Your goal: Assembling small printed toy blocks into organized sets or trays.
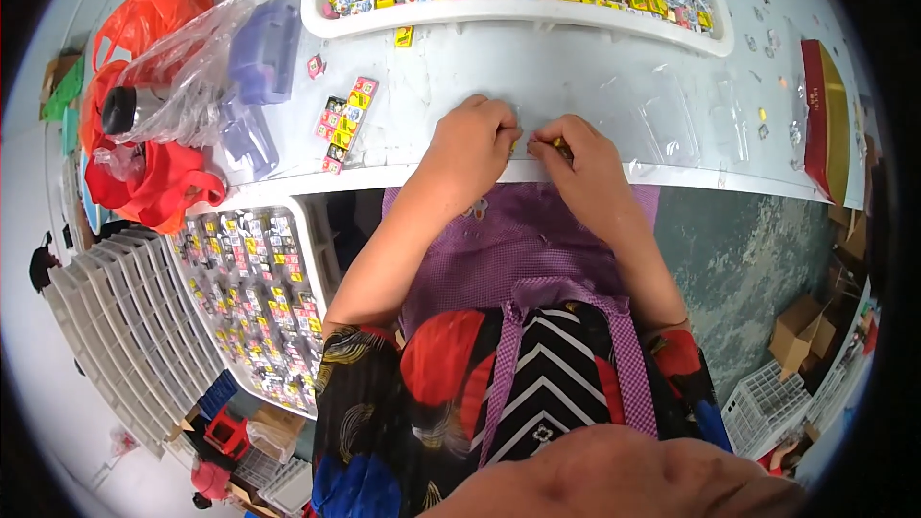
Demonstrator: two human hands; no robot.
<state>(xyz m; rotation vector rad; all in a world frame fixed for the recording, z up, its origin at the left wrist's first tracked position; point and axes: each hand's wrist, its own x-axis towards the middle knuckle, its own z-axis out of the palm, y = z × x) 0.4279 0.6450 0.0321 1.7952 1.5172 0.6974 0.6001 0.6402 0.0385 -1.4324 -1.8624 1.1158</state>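
Over the front edge of the white table (432, 67), my two hands work close together. My left hand (473, 142) is closed in a pinch, with a bit of a small yellow piece (516, 145) showing at its fingertips. A short gap away, my right hand (585, 155) pinches a small yellow-and-dark block (562, 147), mostly hidden by the fingers. Left of my hands lies a cluster of small box-shaped pieces (347, 123) in yellow, pink and black, set side by side. One pink piece (316, 65) and one yellow piece (404, 36) lie apart from it.
A white tray (518, 10) heaped with small yellow, pink and white boxes stands at the back. Clear plastic sheets or trays (662, 120) lie to the right, near a red-and-gold box (823, 120). Bags (158, 14) crowd the left. Below them is a filled tray (309, 259) beside stacked trays (115, 317).
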